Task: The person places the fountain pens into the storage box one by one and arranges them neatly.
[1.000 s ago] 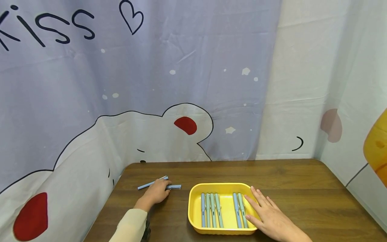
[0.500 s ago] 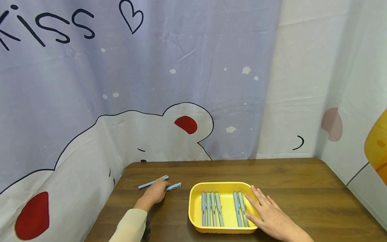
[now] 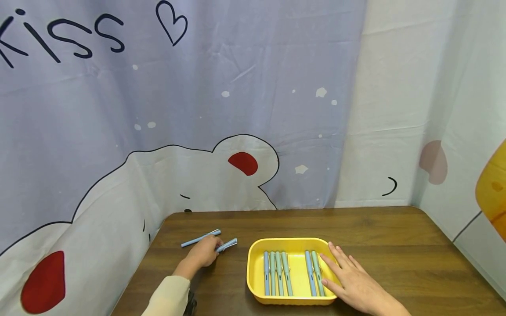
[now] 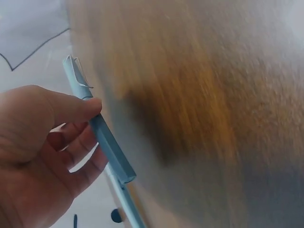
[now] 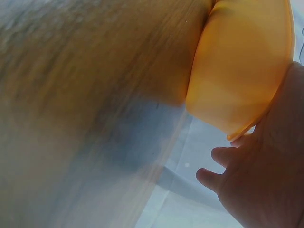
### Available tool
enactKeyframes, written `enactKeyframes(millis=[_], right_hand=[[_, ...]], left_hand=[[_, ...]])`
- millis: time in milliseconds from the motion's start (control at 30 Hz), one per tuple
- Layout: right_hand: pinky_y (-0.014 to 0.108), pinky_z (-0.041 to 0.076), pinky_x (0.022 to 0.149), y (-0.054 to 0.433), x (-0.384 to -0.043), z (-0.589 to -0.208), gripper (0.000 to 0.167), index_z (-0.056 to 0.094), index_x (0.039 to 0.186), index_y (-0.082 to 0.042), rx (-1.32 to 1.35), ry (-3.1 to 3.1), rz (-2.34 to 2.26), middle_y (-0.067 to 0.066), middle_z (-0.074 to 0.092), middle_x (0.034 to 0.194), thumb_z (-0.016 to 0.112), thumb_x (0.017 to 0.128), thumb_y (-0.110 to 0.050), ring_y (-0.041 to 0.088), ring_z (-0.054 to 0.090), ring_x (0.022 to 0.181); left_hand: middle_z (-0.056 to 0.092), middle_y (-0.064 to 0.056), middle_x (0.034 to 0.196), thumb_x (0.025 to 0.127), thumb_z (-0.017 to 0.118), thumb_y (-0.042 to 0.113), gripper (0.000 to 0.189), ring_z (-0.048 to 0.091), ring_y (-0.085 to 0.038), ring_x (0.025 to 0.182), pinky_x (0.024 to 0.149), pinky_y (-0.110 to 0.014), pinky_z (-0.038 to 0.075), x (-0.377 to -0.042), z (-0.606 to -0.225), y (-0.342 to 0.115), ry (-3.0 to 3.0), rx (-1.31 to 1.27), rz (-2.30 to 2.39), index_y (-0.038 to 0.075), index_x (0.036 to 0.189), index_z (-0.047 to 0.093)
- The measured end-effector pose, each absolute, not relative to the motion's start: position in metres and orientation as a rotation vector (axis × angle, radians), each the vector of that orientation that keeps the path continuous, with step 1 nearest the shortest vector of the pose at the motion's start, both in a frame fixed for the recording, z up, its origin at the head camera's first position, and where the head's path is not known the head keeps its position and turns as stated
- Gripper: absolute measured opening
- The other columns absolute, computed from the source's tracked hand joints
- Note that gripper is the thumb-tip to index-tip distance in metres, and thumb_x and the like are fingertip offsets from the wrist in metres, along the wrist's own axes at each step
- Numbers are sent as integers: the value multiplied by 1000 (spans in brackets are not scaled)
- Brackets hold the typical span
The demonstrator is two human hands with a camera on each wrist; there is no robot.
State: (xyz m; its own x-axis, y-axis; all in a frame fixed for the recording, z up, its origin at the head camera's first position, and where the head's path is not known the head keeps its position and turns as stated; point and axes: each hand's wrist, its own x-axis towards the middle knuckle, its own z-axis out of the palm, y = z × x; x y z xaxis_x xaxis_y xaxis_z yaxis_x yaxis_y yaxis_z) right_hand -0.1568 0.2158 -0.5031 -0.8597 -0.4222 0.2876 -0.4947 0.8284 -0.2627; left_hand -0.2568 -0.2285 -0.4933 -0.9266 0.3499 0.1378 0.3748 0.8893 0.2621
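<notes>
A light-blue pen (image 4: 110, 142) with a metal clip is pinched between the thumb and fingers of my left hand (image 3: 203, 252), on the left part of the table. Behind that hand a second blue pen (image 3: 200, 238) lies on the wood, partly hidden by the fingers. My right hand (image 3: 354, 281) rests with spread fingers on the right rim of a yellow tray (image 3: 290, 301). Inside the tray, a blue pen (image 3: 266, 273) lies beside several green pens (image 3: 279, 273) on the left. A blue pen (image 3: 310, 273) and a green pen (image 3: 318, 273) lie together on the right.
The brown wooden table (image 3: 395, 237) extends behind and to the right of the tray. A printed curtain (image 3: 253, 87) hangs along the table's back and sides.
The pen in my left hand has turned, its clip end now angled up to the right as the fingers grip it. My right hand and the tray stay in place.
</notes>
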Motion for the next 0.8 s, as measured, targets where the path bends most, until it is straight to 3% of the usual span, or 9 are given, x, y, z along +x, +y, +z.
enactKeyframes(millis=[233, 300, 367, 400, 467, 533, 567, 700, 800], right_hand=[[62, 33, 111, 216, -157, -504, 63, 50, 151, -16, 713, -2788, 506, 17, 32, 163, 58, 100, -52, 39, 38, 146], [52, 24, 121, 216, -157, -505, 63, 49, 152, -17, 703, -2794, 532, 15, 30, 164, 58, 100, -52, 38, 36, 147], [48, 23, 121, 216, -157, -506, 63, 49, 151, -18, 700, -2776, 502, 14, 31, 164, 59, 99, -52, 38, 38, 146], [41, 16, 124, 216, -157, -506, 63, 49, 152, -18, 697, -2776, 509, 14, 31, 164, 59, 99, -51, 38, 37, 146], [27, 4, 123, 217, -156, -506, 63, 49, 152, -19, 690, -2774, 522, 13, 30, 164, 60, 99, -51, 38, 36, 147], [27, 6, 123, 216, -156, -506, 62, 50, 151, -19, 692, -2760, 504, 14, 32, 163, 60, 99, -51, 39, 36, 146], [21, 0, 120, 216, -156, -506, 63, 49, 152, -19, 687, -2769, 520, 14, 31, 164, 60, 99, -51, 39, 35, 147], [37, 15, 123, 215, -156, -506, 63, 49, 152, -20, 679, -2784, 519, 13, 31, 164, 59, 99, -52, 39, 33, 148], [43, 19, 122, 215, -156, -505, 63, 48, 152, -20, 676, -2791, 519, 13, 31, 164, 59, 99, -52, 40, 33, 148]], left_hand=[[64, 0, 86, 83, 77, -4, 20, 60, -16, 84, 79, -41, 52, -253, -488, -224, -2986, -457, -651, 7, 96, 66], [63, 2, 86, 83, 78, -3, 20, 58, -15, 82, 78, -38, 51, -252, -487, -223, -2984, -434, -687, 8, 96, 66], [62, 3, 85, 82, 79, -2, 22, 56, -13, 80, 76, -36, 50, -251, -486, -223, -2982, -422, -709, 7, 97, 66], [62, 3, 85, 82, 80, -1, 22, 56, -12, 80, 75, -35, 50, -250, -485, -222, -2987, -411, -735, 7, 98, 67], [62, 3, 85, 82, 80, -1, 23, 55, -12, 80, 74, -34, 49, -248, -483, -222, -2990, -396, -774, 7, 99, 67], [62, 2, 85, 82, 81, 0, 24, 55, -12, 80, 73, -32, 49, -247, -481, -221, -2997, -384, -827, 7, 100, 67], [62, 2, 85, 82, 81, 0, 24, 55, -12, 80, 73, -32, 48, -246, -480, -221, -3002, -379, -849, 7, 100, 67], [62, 2, 85, 81, 82, 2, 25, 56, -13, 79, 69, -30, 48, -242, -476, -220, -3005, -374, -931, 5, 102, 69], [63, 1, 88, 83, 82, 5, 27, 56, -13, 79, 66, -29, 49, -240, -473, -220, -3001, -363, -996, 4, 107, 70]])
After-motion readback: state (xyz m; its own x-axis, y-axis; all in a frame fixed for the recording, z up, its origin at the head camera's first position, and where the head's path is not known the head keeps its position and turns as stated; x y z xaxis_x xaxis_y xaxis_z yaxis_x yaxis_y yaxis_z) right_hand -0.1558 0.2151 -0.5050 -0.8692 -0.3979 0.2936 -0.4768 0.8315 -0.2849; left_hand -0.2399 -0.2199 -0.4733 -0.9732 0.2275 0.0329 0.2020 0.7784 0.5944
